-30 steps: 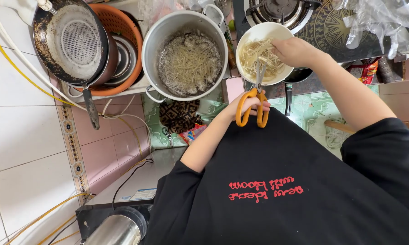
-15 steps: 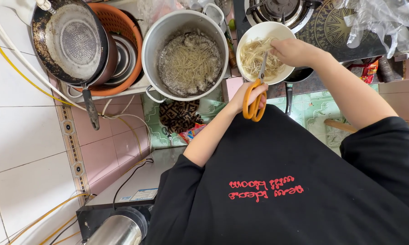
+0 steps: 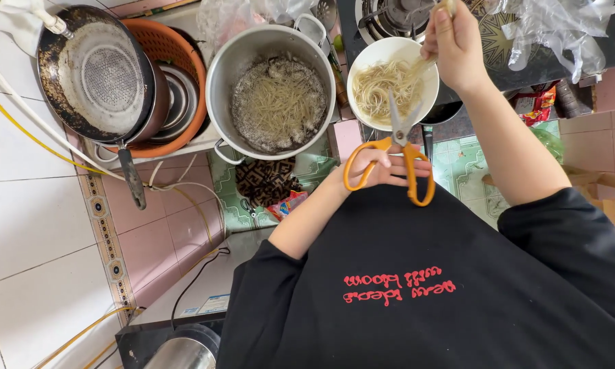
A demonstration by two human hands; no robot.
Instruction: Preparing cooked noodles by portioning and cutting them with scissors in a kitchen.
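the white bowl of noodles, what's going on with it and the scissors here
A person in a black shirt works over a kitchen counter. The left hand holds orange-handled scissors, blades open and pointing into the white bowl of pale noodles. The right hand is at the bowl's far rim, lifting a few strands with what looks like a thin stick. Beside the bowl stands a large metal pot with more noodles, then a dark pan resting on an orange basket.

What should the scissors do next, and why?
Probably close the blades to snip. The left hand holds the orange scissors with the blades over the white bowl, while the right hand lifts noodles up from it, so long strands hang near the blades.
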